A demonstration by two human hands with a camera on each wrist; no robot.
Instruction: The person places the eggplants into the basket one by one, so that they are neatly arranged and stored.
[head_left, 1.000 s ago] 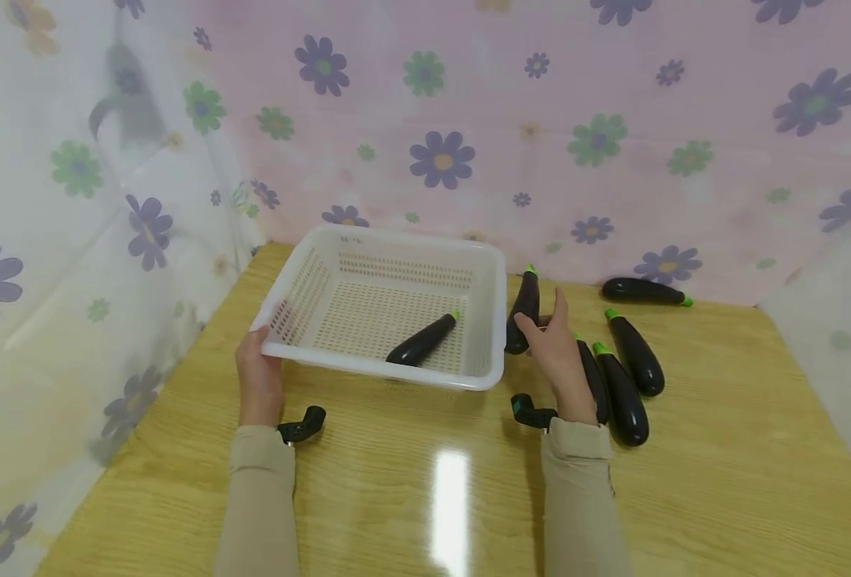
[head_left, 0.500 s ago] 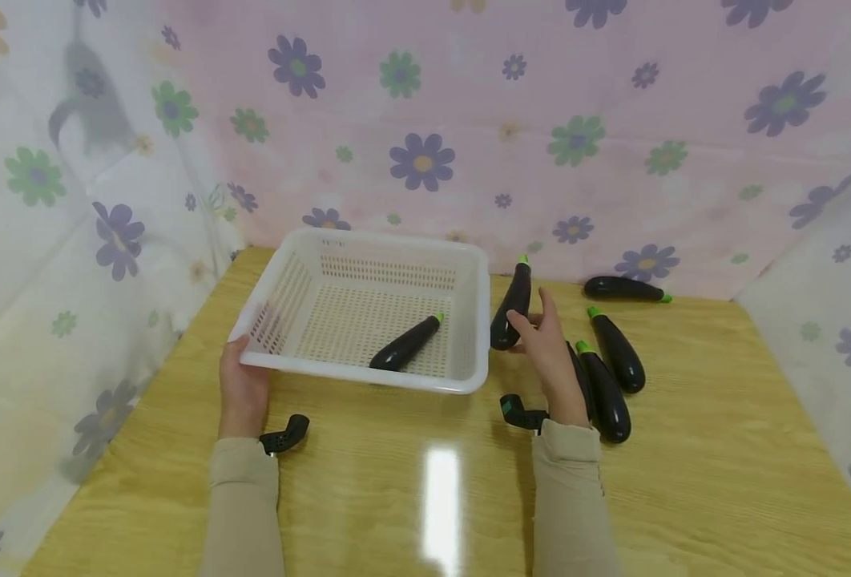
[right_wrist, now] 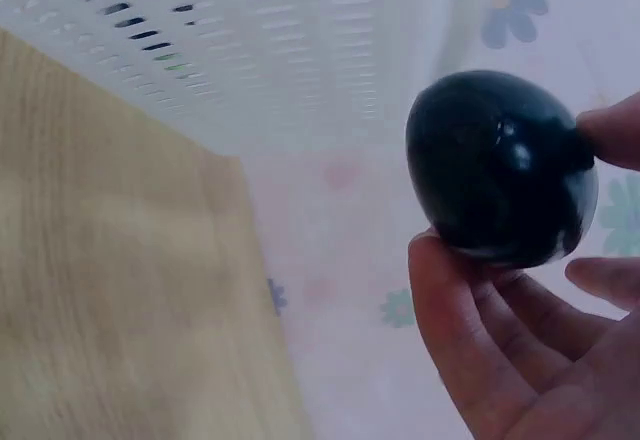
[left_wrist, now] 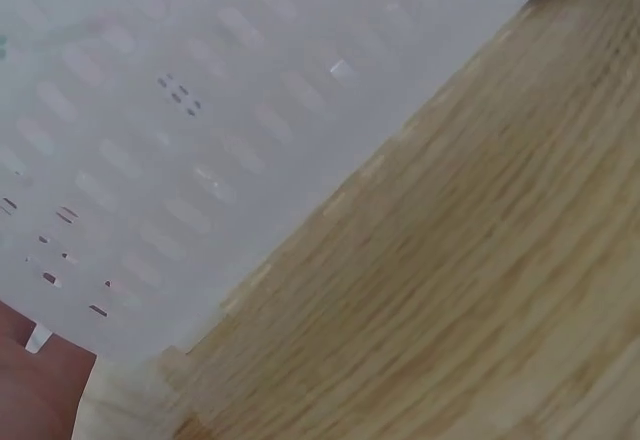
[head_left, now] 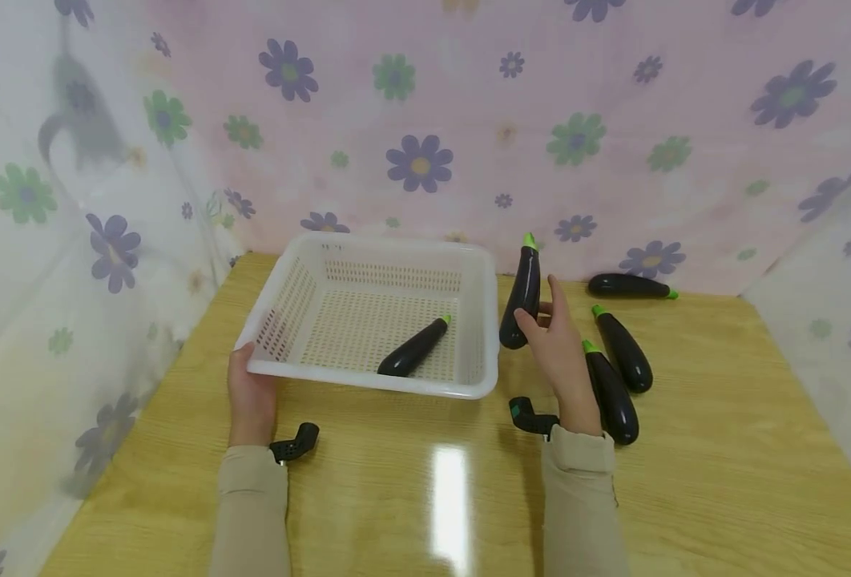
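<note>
In the head view a white plastic basket with slotted walls sits tilted a little over the table. My left hand grips its near left corner, thumb at the rim; part of that hand also shows by the basket wall in the left wrist view. Beyond the basket's right side, my right hand holds a dark purple eggplant, green stem up. The right wrist view shows the eggplant's round end between thumb and fingers. Another eggplant lies inside the basket.
Right of my right hand, two eggplants lie side by side on the wooden table. Farther back an eggplant rests near the flowered cloth wall. Cloth also borders the left and right sides.
My right hand has raised the eggplant beside the basket, and its stem stands higher. The left hand keeps its grip on the basket corner. The head view has shifted slightly.
</note>
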